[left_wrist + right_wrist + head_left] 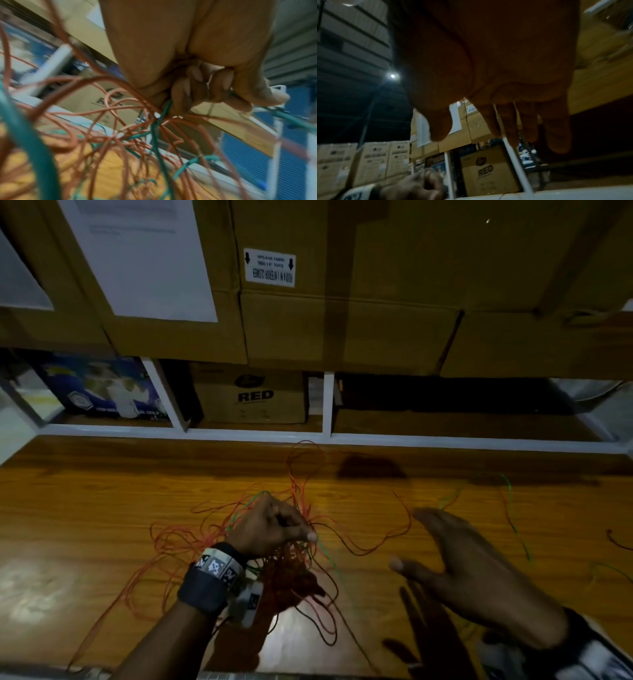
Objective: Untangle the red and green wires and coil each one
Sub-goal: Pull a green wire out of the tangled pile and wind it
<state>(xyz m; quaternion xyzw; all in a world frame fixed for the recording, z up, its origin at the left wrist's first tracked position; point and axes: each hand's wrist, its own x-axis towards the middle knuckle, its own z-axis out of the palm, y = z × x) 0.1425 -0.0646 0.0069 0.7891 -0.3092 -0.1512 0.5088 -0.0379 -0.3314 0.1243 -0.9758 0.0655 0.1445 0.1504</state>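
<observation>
Tangle of red wire and green wire, lifted off the bench and clamped in the fisted left grip, presumably to free strands; right grip held flat, fingers apart, empty, beside it.

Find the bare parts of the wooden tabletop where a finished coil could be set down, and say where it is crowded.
Bare wood lies at the far left of the glossy wooden tabletop, bordered by the white shelf frame. It is crowded around the left hand, which grips the tangled red wire; thin green wire strays beyond the open right hand.
</observation>
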